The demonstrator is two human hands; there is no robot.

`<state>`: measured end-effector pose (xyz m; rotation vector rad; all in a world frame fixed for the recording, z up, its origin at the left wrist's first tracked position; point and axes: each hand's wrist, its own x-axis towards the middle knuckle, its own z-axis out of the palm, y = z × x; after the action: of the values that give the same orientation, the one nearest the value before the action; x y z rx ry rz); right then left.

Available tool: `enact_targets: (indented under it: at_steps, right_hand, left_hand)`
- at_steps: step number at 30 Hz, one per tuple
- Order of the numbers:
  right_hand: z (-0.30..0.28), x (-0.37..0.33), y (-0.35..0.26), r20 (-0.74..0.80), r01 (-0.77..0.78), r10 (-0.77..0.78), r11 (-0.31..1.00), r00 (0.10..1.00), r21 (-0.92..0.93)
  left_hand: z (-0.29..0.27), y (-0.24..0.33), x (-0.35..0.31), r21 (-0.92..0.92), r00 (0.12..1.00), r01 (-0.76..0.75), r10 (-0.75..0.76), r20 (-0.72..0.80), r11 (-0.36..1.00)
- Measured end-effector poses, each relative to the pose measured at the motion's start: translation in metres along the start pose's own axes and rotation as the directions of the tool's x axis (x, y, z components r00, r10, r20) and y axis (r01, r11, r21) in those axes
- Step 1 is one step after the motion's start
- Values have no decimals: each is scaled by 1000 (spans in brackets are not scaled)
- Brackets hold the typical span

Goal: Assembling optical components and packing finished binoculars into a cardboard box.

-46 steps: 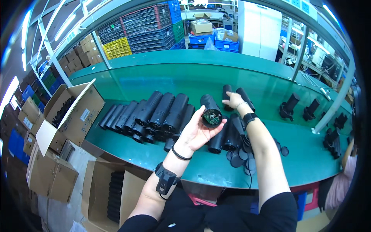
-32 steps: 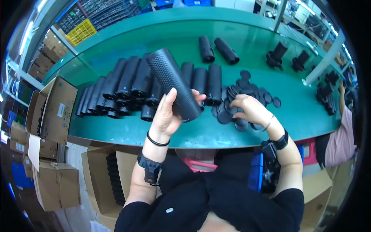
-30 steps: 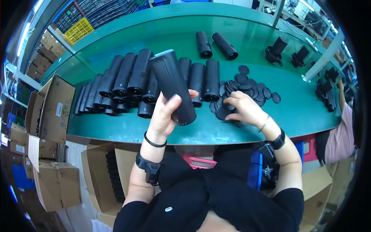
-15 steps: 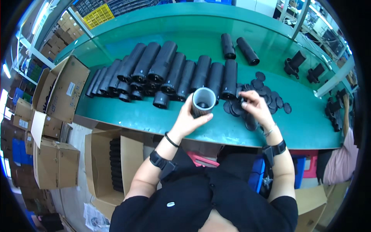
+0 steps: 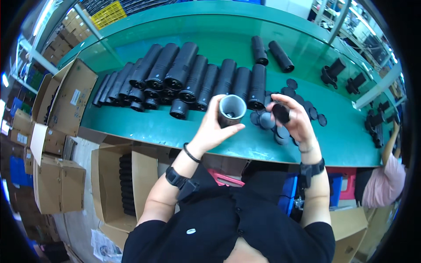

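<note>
My left hand [image 5: 213, 130] grips a black ribbed tube [image 5: 231, 110] upright above the near edge of the green table [image 5: 175, 127], its open grey end facing me. My right hand [image 5: 294, 119] holds a small black round cap [image 5: 281, 112] between thumb and fingers, just right of the tube's open end. Under that hand lies a scatter of several black caps [image 5: 285, 131]. A row of several black tubes [image 5: 184, 79] lies stacked across the table behind my hands.
Two more black tubes [image 5: 272, 50] lie at the back. Black angled parts [image 5: 332, 72] stand at the right. Open cardboard boxes [image 5: 66, 98] sit left of the table, another box with tubes [image 5: 125, 184] below it. A person's pink sleeve [image 5: 386, 182] shows at right.
The view dropped from the far table to my hands. My left hand turned the tube from lying sideways to end-on. My right hand lifted one cap out of the scatter.
</note>
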<state>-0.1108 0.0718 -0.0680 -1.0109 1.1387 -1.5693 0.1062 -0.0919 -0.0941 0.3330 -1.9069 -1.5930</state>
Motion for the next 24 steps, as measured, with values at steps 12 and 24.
enact_targets:
  at_steps: [12,24]
  right_hand:
    - [74,21,-64,430,301,176,488,885,-819]
    - [82,33,-70,489,383,220,391,844,-837]
  left_hand:
    - [-24,36,-2,304,941,-301,231,246,904]
    - [-16,51,-7,446,946,-318,248,208,837]
